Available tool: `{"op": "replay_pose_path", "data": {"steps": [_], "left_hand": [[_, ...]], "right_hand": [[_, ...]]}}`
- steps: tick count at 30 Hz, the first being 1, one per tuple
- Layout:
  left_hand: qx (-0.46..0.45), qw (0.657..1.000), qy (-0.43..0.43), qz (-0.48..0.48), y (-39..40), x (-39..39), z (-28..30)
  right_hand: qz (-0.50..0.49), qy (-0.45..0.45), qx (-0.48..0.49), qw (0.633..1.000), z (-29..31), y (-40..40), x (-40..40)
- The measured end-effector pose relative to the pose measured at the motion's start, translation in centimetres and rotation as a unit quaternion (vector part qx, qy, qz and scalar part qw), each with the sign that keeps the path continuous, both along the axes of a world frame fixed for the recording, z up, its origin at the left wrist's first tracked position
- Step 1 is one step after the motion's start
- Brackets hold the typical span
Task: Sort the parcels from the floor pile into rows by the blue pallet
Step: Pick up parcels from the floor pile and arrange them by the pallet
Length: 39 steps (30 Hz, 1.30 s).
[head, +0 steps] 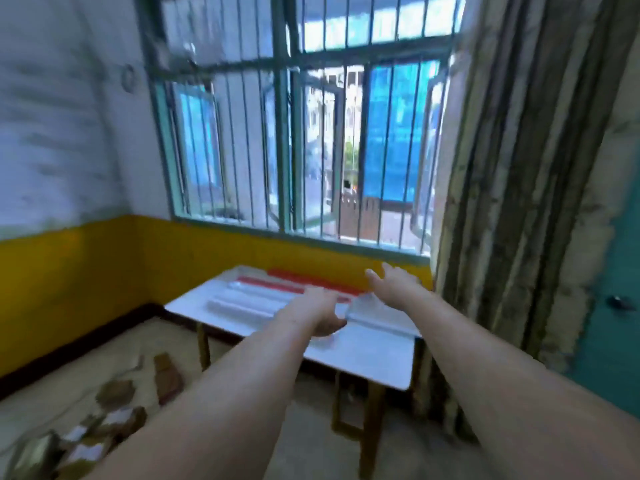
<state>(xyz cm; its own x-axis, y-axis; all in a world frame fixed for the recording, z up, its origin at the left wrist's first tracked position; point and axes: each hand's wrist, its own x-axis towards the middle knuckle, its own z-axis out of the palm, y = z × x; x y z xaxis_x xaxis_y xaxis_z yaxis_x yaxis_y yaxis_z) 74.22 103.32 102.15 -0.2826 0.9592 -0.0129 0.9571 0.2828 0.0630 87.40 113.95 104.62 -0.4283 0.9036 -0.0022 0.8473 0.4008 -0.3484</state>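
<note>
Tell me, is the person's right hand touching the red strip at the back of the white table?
Cannot tell. In the head view the right hand overlaps the red strip's end, but motion blur hides any contact or gap.

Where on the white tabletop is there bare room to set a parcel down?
The white tabletop is bare along its near edge and near-right corner, below the left hand. The far half is crowded with long white and red strips. The right hand hovers open over the far-right end. Brown parcels lie on the floor, lower left.
</note>
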Motion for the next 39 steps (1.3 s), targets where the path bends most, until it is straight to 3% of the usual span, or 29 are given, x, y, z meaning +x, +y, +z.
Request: {"op": "replay_pose_path", "data": {"steps": [5,9,16,21,29,39], "left_hand": [[0.003,0.996,0.086,0.028,-14.1,-8.3,7.7],[-0.010,0.996,0.058,0.070,-25.3,-13.7,9.4],[-0.029,0.980,0.027,0.195,-40.2,-26.9,9.5],[-0.048,0.959,0.008,0.278,-48.1,-37.9,6.8],[-0.102,0.941,0.010,0.322,-57.9,-56.6,4.2],[-0.065,0.955,-0.008,0.288,-65.3,-75.5,0.1]], "right_hand": [[0.086,0.022,0.058,0.994,12.9,-14.2,-9.6],[0.159,0.005,0.069,0.985,16.7,-23.9,-17.9],[0.228,-0.027,0.128,0.965,14.7,-36.7,-35.0],[0.295,-0.060,0.119,0.946,12.1,-44.3,-47.1],[0.357,-0.079,0.077,0.928,9.9,-50.8,-66.6],[0.379,-0.072,0.061,0.921,6.2,-57.4,-85.7]]}}
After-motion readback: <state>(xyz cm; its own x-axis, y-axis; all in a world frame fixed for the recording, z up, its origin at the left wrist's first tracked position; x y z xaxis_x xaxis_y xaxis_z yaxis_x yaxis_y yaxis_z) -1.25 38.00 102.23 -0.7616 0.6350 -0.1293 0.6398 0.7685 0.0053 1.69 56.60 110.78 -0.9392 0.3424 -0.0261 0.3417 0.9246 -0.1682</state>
